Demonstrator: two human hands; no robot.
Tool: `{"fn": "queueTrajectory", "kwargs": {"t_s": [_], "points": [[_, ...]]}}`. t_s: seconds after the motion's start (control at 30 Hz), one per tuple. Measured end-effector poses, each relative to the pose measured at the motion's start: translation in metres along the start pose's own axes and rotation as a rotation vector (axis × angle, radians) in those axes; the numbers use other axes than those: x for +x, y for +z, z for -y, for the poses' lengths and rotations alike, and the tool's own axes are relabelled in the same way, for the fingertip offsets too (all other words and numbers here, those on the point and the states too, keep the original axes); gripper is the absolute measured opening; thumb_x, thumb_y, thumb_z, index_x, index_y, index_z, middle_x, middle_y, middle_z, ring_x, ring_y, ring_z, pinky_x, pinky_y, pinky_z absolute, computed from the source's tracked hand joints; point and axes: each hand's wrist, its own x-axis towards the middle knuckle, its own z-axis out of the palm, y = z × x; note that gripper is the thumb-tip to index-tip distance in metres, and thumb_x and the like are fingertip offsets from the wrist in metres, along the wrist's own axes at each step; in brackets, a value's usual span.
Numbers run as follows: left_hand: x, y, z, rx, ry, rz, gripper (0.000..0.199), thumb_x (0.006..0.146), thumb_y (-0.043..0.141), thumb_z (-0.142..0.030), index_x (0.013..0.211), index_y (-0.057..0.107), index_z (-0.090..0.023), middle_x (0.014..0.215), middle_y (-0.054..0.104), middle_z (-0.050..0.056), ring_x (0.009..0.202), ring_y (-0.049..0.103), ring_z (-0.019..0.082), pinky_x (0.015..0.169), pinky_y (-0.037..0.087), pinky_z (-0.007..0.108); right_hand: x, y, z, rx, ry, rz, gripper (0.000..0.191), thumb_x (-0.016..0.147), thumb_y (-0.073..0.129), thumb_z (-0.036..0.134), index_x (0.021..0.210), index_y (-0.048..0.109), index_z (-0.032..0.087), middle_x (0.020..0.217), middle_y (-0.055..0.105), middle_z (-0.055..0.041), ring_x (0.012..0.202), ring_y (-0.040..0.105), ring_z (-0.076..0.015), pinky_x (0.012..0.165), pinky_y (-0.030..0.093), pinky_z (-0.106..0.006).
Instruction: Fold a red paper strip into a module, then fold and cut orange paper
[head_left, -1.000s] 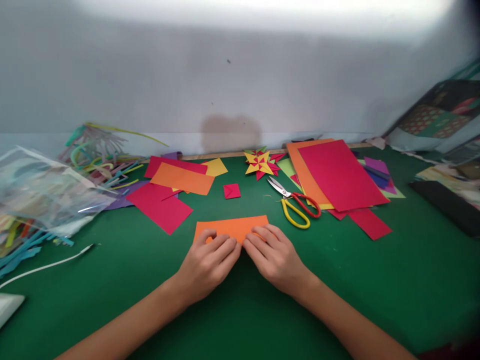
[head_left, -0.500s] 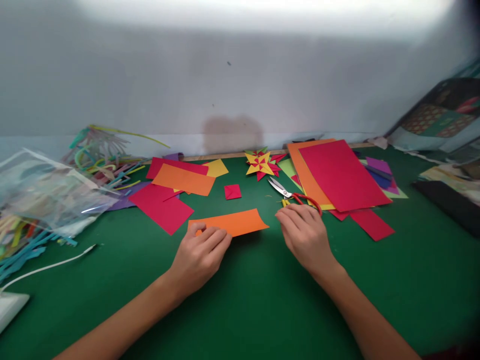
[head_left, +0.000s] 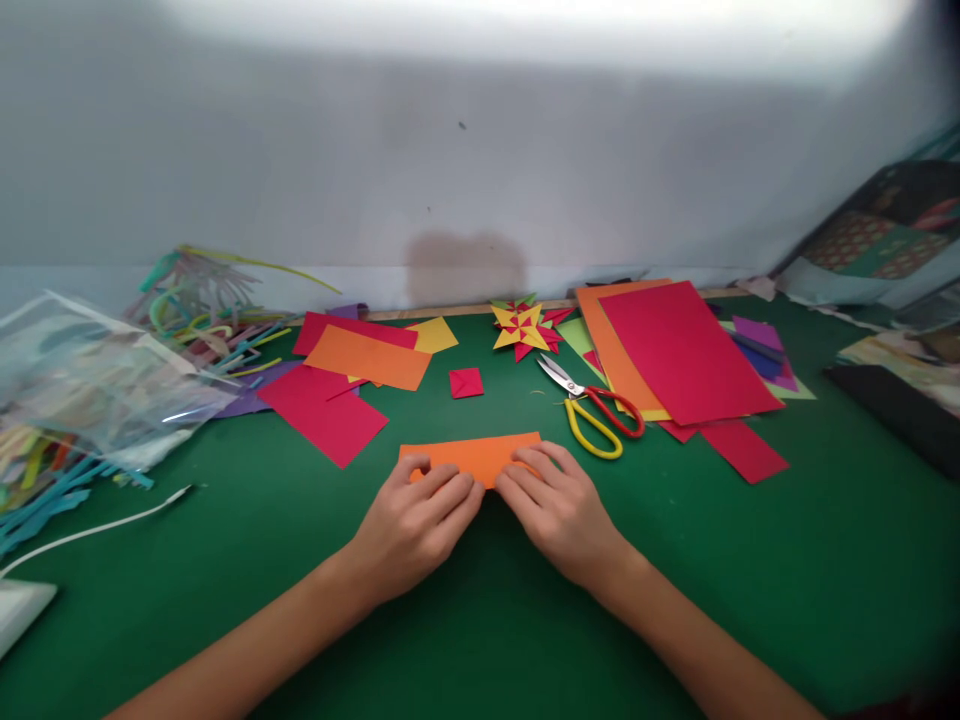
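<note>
An orange paper strip (head_left: pixel 474 455) lies crosswise in front of me, its near edge hidden under my fingers. My left hand (head_left: pixel 424 515) grips its left part, fingers bent. On the right part, my right hand (head_left: pixel 559 505) holds the same strip, and the fingertips of both hands nearly meet at the near edge. Beyond the strip sits a small folded red square (head_left: pixel 466 383). Scissors (head_left: pixel 592 407) with one red and one yellow handle lie partly open to the right. Folded yellow and red paper stars (head_left: pixel 519 327) are farther back.
Orange and red sheets (head_left: pixel 682 350) are stacked at the back right, and loose paper pieces (head_left: pixel 367 357) at the back left. A plastic bag (head_left: pixel 112 380), coloured strips and a white cable (head_left: pixel 105 528) occupy the left. A black object (head_left: pixel 892 415) lies far right.
My right hand has moved left from beside the scissors and taken hold of the orange strip. The strip has shifted slightly right and toward me. The yellow scissor handle is now uncovered.
</note>
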Motion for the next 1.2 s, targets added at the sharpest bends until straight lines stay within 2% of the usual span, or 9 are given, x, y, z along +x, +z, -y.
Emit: {"fn": "queueTrajectory", "kwargs": {"t_s": [0.1, 0.4, 0.53, 0.8, 1.07, 1.2], "points": [[0.001, -0.002, 0.005, 0.014, 0.008, -0.01, 0.017, 0.1, 0.058, -0.008, 0.114, 0.067, -0.013, 0.095, 0.075, 0.007, 0.096, 0.07, 0.021, 0.085, 0.041, 0.044, -0.002, -0.002, -0.006, 0.035, 0.043, -0.003, 0.017, 0.1, 0.06, 0.006, 0.096, 0.072, 0.017, 0.088, 0.076, -0.0058, 0.102, 0.069, -0.0249, 0.098, 0.049, -0.044], [0.001, -0.013, 0.027, 0.092, 0.02, -0.073, 0.01, 0.094, 0.066, -0.007, 0.103, 0.067, -0.012, 0.09, 0.075, 0.006, 0.087, 0.071, 0.021, 0.082, 0.044, 0.044, -0.006, -0.01, -0.025, 0.062, 0.141, -0.06, 0.018, 0.096, 0.062, 0.003, 0.097, 0.071, 0.019, 0.094, 0.079, -0.0045, 0.105, 0.069, -0.0252, 0.099, 0.049, -0.042], [0.001, -0.02, 0.039, 0.099, 0.018, -0.073, 0.012, 0.094, 0.068, -0.008, 0.104, 0.067, -0.014, 0.093, 0.077, 0.006, 0.089, 0.073, 0.022, 0.083, 0.044, 0.044, -0.007, -0.012, -0.034, 0.05, 0.164, -0.084, 0.017, 0.096, 0.064, 0.004, 0.096, 0.071, 0.019, 0.093, 0.079, -0.004, 0.104, 0.069, -0.0251, 0.098, 0.049, -0.042], [0.004, -0.034, 0.053, 0.113, 0.039, -0.071, 0.017, 0.095, 0.068, -0.009, 0.109, 0.068, -0.017, 0.096, 0.08, 0.004, 0.092, 0.074, 0.023, 0.085, 0.045, 0.043, -0.005, -0.013, -0.034, 0.059, 0.177, -0.085, 0.016, 0.097, 0.063, 0.006, 0.095, 0.071, 0.02, 0.093, 0.08, -0.0037, 0.102, 0.069, -0.0246, 0.096, 0.049, -0.041], [0.002, -0.038, 0.063, 0.152, 0.051, -0.075, 0.02, 0.093, 0.07, -0.008, 0.11, 0.069, -0.017, 0.097, 0.08, 0.005, 0.09, 0.075, 0.023, 0.085, 0.047, 0.044, -0.005, -0.01, -0.032, 0.076, 0.178, -0.076, 0.015, 0.097, 0.065, 0.006, 0.095, 0.071, 0.019, 0.092, 0.08, -0.0035, 0.102, 0.069, -0.0248, 0.095, 0.049, -0.041], [0.001, -0.044, 0.076, 0.196, 0.049, -0.068, 0.019, 0.093, 0.069, -0.008, 0.11, 0.069, -0.019, 0.098, 0.08, 0.004, 0.089, 0.075, 0.023, 0.085, 0.048, 0.043, -0.007, -0.01, -0.035, 0.07, 0.185, -0.069, 0.016, 0.097, 0.063, 0.006, 0.096, 0.071, 0.019, 0.093, 0.079, -0.0041, 0.103, 0.069, -0.0246, 0.096, 0.049, -0.041]]}}
